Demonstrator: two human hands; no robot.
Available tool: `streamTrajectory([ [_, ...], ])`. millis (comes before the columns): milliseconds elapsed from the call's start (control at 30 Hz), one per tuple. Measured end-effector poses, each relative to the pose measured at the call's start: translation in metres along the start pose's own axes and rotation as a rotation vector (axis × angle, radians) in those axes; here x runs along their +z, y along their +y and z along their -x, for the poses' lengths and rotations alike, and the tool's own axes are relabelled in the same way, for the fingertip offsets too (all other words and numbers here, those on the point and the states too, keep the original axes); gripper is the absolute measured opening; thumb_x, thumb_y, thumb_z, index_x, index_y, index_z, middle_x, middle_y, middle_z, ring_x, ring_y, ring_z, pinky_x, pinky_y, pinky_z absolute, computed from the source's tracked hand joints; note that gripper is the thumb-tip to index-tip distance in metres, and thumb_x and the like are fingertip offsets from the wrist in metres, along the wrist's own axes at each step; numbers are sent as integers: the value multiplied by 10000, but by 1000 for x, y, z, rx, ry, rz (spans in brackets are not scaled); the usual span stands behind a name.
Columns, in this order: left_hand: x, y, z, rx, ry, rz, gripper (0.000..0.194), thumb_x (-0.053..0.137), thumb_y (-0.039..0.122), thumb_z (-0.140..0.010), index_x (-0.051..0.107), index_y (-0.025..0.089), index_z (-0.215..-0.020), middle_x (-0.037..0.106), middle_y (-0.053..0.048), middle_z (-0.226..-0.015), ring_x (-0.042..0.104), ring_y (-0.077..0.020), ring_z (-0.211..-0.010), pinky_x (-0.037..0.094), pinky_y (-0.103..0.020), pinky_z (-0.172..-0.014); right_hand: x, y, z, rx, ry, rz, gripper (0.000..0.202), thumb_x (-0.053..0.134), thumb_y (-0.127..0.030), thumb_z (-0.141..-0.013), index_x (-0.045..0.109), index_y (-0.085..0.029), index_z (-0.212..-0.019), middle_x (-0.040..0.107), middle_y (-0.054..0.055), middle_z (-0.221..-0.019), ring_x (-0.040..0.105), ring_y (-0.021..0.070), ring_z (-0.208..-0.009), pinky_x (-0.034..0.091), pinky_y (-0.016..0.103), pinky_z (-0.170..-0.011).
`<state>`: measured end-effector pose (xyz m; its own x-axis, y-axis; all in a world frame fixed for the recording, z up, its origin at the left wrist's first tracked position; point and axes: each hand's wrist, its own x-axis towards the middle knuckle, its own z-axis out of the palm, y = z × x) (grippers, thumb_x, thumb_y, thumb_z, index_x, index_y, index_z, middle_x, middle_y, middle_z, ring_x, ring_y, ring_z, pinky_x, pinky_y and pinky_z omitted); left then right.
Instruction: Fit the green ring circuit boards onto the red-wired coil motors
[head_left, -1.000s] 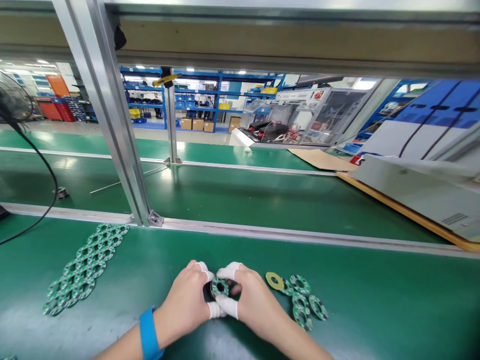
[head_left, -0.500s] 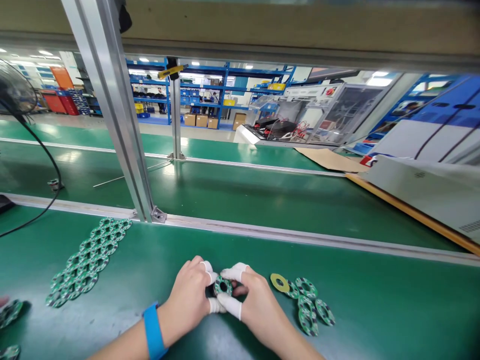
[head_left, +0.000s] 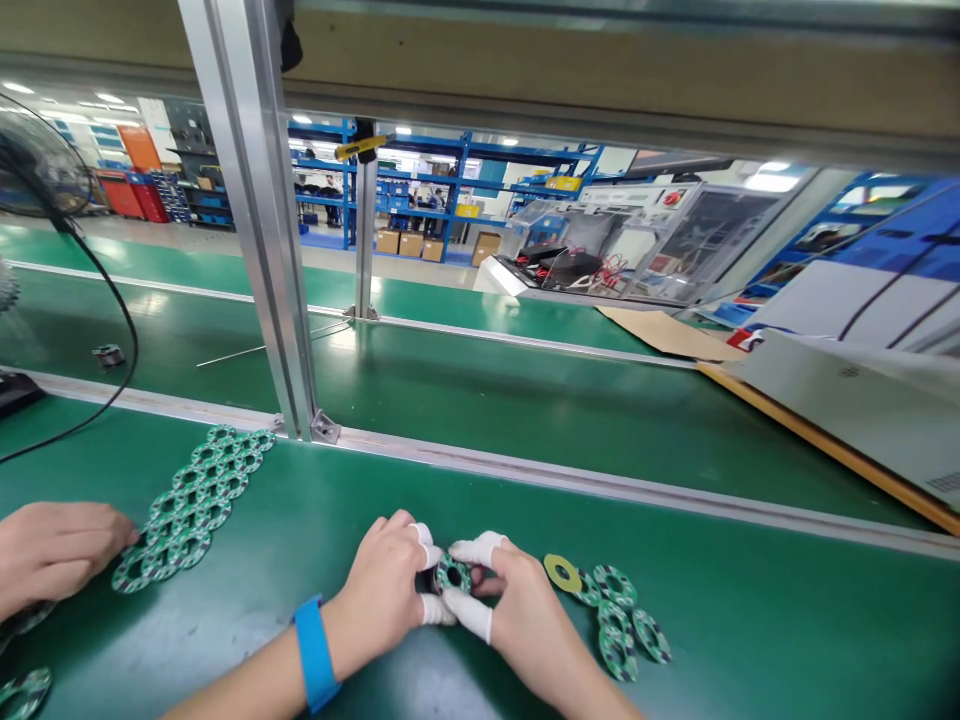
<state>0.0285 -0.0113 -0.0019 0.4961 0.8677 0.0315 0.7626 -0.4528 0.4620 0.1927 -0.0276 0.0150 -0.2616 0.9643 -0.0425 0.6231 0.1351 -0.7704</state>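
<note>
A ring-shaped circuit board (head_left: 453,574), green with a dark centre hole, is pinched between my two hands just above the bench. My left hand (head_left: 386,580), with a blue wristband and white finger cots, is closed on its left side. White-tipped fingers of my right hand (head_left: 510,595) grip its right side. Something dark shows behind the board at the left fingers, too hidden to name. To the right of my right hand lie several loose ring boards (head_left: 616,620), some overlapping, with a yellow ring (head_left: 562,573) on one of them.
Another person's hand (head_left: 64,555) touches the near end of a block of ring boards (head_left: 199,495) at left. Another ring board (head_left: 26,692) lies in the lower left corner. A metal post (head_left: 259,220) rises from the bench rail (head_left: 525,468). A black cable (head_left: 124,310) hangs at left.
The other person's hand has come in from the left to the block of ring boards. The view has shifted slightly. My hands keep the same grip on the ring board.
</note>
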Motion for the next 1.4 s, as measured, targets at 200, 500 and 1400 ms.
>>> streamTrajectory([
  [200,0,3,1,0,-10,-10,359,524,539,-787,604,194,-722,567,-36,-782,473,-212,-821,353,-320,-658,2,1,-2,-20,11,32,219,615,-167,-654,663,-173,-868,534,39,-771,530,171,-664,479,286,-597],
  [500,-26,20,18,173,26,-13,275,489,-11,-712,606,158,-895,573,-50,-939,516,-177,-869,467,-273,-771,0,2,-1,-17,-18,-74,219,596,-136,-630,604,-172,-846,523,39,-812,537,175,-717,501,279,-600],
  [1400,-17,10,10,171,232,147,354,448,0,-703,658,176,-927,626,-70,-951,557,-206,-910,462,-348,-832,-45,-11,13,-139,-202,129,206,512,-70,-645,660,-208,-689,611,-8,-644,552,142,-590,439,226,-566],
])
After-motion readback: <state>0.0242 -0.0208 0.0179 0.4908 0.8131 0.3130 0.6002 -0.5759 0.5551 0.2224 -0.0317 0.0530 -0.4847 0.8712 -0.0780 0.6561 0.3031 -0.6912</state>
